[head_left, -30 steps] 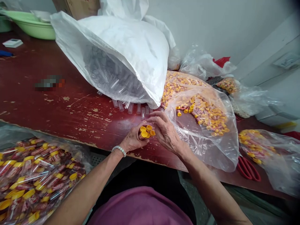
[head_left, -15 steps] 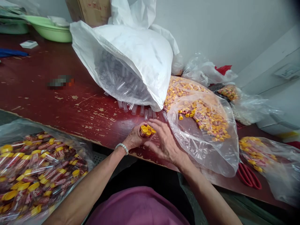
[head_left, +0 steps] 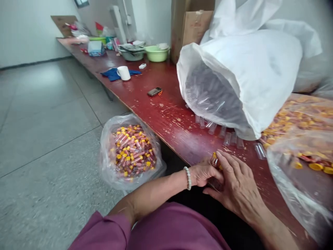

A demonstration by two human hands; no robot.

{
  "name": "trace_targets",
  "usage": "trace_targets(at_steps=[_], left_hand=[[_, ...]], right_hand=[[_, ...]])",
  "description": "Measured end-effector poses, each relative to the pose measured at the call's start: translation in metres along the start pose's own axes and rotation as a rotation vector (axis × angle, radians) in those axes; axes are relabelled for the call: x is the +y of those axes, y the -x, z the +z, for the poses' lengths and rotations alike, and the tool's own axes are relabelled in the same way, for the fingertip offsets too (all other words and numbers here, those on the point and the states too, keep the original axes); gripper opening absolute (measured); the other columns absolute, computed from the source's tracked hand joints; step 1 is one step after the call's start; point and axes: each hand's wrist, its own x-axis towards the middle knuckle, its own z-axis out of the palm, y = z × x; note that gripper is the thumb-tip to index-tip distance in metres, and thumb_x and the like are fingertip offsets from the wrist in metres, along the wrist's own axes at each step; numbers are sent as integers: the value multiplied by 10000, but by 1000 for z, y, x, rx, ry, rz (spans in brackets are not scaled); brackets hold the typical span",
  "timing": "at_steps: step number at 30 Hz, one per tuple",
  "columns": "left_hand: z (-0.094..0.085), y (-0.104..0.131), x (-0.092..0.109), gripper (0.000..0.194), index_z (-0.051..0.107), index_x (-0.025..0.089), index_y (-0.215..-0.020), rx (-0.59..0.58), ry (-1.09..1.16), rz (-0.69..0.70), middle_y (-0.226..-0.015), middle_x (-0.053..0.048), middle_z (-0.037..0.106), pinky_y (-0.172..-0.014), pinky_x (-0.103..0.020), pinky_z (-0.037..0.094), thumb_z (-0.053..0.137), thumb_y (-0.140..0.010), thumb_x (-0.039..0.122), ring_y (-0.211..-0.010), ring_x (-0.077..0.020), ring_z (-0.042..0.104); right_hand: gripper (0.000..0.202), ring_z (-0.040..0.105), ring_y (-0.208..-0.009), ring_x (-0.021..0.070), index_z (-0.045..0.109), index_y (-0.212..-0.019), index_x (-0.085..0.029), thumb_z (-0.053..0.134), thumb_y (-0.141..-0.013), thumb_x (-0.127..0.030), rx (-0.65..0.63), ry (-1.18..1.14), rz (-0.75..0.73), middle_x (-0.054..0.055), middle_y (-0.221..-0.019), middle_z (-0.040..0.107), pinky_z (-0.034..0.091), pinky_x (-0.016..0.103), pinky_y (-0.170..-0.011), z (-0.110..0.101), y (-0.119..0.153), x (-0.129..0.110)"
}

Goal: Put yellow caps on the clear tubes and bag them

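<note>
Left hand (head_left: 204, 173), mine, with a pale bead bracelet at the wrist, is curled around yellow-capped tubes (head_left: 214, 159) near the front edge of a worn red table (head_left: 179, 139). Right hand (head_left: 238, 184), also mine, is cupped against their other side, fingers bent over the top and thumb below; whether it grips or merely rests there, I cannot tell. Between the two palms only a little of the bunch shows (how many tubes there are, my fingers hide). If the left fingers loosened, I judge a smooth tube could slip out and drop past the edge onto my lap; pressing unevenly could also skew the bunch. Beyond my knuckles, loose clear tubes (head_left: 227, 139) lie at the mouth of a slumped white sack (head_left: 262, 73), where a careless forward sweep might scatter them. That sack bulks large ahead and would block a straight reach to the back. Close by my right forearm, a crumpled clear plastic bag (head_left: 288, 194) could snag a sleeve or wrist. Lower down on my left sits an open bag (head_left: 109, 173) heaped with capped tubes. Farther along the tabletop are a phone (head_left: 155, 91), a white mug (head_left: 124, 73) and a green basin (head_left: 157, 55).
</note>
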Motion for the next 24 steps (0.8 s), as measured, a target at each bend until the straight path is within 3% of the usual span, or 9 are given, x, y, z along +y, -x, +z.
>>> trace_targets(at_steps=[7, 11, 16, 19, 24], left_hand=[[-2, 25, -4, 195, 563, 108, -539, -14, 89, -63, -526, 26, 557, -491, -227, 427, 650, -374, 52, -493, -104, 533], [-8, 40, -8, 189, 561, 112, -542, 35, 160, -101, -533, 25, 562, -502, -227, 414, 649, -386, 51, -493, -99, 526], [-27, 68, -2, 268, 607, 116, -642, 129, 245, -9, -597, 20, 598, -590, -238, 452, 682, -396, 40, -560, -105, 558], [-40, 82, 0, 318, 635, 120, -722, 185, 262, 38, -671, 2, 627, -636, -248, 463, 697, -418, 54, -620, -114, 574], [-51, 94, -8, 269, 612, 114, -680, 283, 283, 46, -668, -5, 618, -606, -223, 448, 674, -423, 66, -604, -97, 554]], right_hand=[[823, 544, -952, 319, 264, -1413, -184, 648, -727, -428, 58, -21, -105, 159, -1094, 565, 468, 499, -805, 1, -4, -16], [783, 548, -870, 289, 307, -1391, -202, 646, -728, -446, -13, -93, -138, 132, -1018, 580, 484, 450, -744, -1, -11, -28], [883, 498, -1063, 339, 231, -1425, -153, 652, -726, -490, -76, -201, -48, 188, -1232, 494, 453, 520, -855, 12, -15, -45], [838, 529, -1036, 316, 263, -1414, -162, 644, -741, -485, -67, -277, 4, 169, -1179, 537, 488, 492, -837, 26, -13, -50], [660, 585, -995, 276, 406, -1326, -225, 660, -736, -375, -106, -414, 101, 111, -1109, 594, 525, 445, -840, 44, -17, -64]])
